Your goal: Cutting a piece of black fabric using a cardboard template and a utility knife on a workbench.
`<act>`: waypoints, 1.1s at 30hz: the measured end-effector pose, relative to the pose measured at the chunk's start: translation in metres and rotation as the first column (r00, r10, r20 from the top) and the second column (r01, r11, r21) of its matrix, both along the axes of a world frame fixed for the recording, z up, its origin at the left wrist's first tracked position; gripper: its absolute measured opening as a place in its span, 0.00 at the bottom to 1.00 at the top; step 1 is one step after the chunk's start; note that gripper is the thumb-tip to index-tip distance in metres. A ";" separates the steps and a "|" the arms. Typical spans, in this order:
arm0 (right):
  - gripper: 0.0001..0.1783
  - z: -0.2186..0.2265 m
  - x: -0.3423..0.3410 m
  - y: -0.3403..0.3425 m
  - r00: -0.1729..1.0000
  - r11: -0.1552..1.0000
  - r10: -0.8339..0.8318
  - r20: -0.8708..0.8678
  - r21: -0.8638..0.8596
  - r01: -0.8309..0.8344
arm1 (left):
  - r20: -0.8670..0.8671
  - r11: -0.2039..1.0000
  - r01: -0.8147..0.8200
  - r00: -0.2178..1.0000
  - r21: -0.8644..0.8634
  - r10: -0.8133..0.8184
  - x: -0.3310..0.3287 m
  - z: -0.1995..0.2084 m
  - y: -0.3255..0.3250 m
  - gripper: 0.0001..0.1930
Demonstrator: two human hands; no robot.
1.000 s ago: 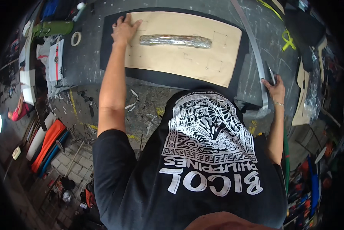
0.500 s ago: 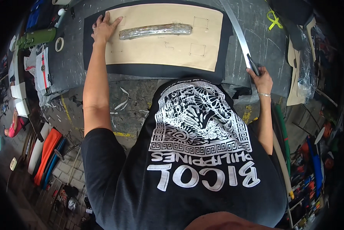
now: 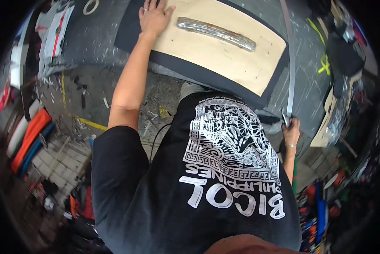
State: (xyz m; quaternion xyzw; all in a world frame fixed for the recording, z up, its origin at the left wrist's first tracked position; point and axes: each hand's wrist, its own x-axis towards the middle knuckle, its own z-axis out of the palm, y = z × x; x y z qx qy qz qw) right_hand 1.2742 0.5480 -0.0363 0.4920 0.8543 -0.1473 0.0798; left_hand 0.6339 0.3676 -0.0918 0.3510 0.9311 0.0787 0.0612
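Note:
My left hand (image 3: pixel 154 19) lies flat with fingers spread on the upper left part of a tan pattern sheet (image 3: pixel 211 57). The sheet rests on a larger piece of black material (image 3: pixel 173 63) on the dark grey table. Across the sheet's middle lies a long, slightly curved bar wrapped in shiny clear film (image 3: pixel 215 34). By the table's near edge at the right, my right hand (image 3: pixel 291 131) is closed around a dark-handled metal tool (image 3: pixel 285 118); its exact kind is unclear. A long, straight metal strip (image 3: pixel 290 63) runs away from that hand, beside the black material.
A yellow measuring tape (image 3: pixel 324 65) lies right of the strip, near plastic-covered tan sheets (image 3: pixel 332 120). At the far left are a tape roll (image 3: pixel 90 6) and a grey piece with a red stripe (image 3: pixel 59 34). Scraps litter the floor; orange and blue rolls (image 3: pixel 31 137) stand left.
The whole view has shifted and turned, so the table sits higher and tilted. My left hand stays on the sheet; my right hand still grips the tool, now lower in view.

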 end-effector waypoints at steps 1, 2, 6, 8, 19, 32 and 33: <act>0.22 -0.001 0.006 0.001 0.992 0.992 -0.121 -0.029 -0.042 0.120 | -0.002 0.999 -0.020 1.000 0.033 0.020 0.001 -0.003 -0.009 0.30; 0.22 0.001 0.010 0.007 0.968 0.967 -0.244 -0.051 -0.088 0.239 | 0.033 0.998 -0.042 0.999 0.053 0.040 0.009 0.006 -0.013 0.29; 0.23 0.047 -0.023 0.045 0.931 0.998 0.019 -0.366 0.065 0.005 | -0.156 0.953 -0.118 0.974 0.278 0.166 0.010 -0.040 -0.093 0.29; 0.23 0.059 -0.043 0.065 0.927 0.987 0.119 -0.355 0.148 -0.070 | -0.170 0.962 -0.183 0.961 0.201 0.219 0.039 -0.021 -0.110 0.26; 0.20 0.014 -0.273 0.032 0.578 0.739 0.562 -0.592 0.046 -0.672 | -0.020 0.891 -0.400 0.910 0.216 0.413 0.132 -0.001 -0.118 0.28; 0.24 -0.003 -0.339 0.001 0.675 0.685 0.560 -0.480 -0.189 -0.703 | 0.176 0.897 -0.202 0.974 0.393 0.142 0.096 0.017 -0.106 0.33; 0.26 -0.008 -0.344 -0.004 0.672 0.675 0.556 -0.489 -0.206 -0.708 | 0.028 0.933 -0.358 0.933 -0.044 0.359 0.091 0.015 -0.092 0.36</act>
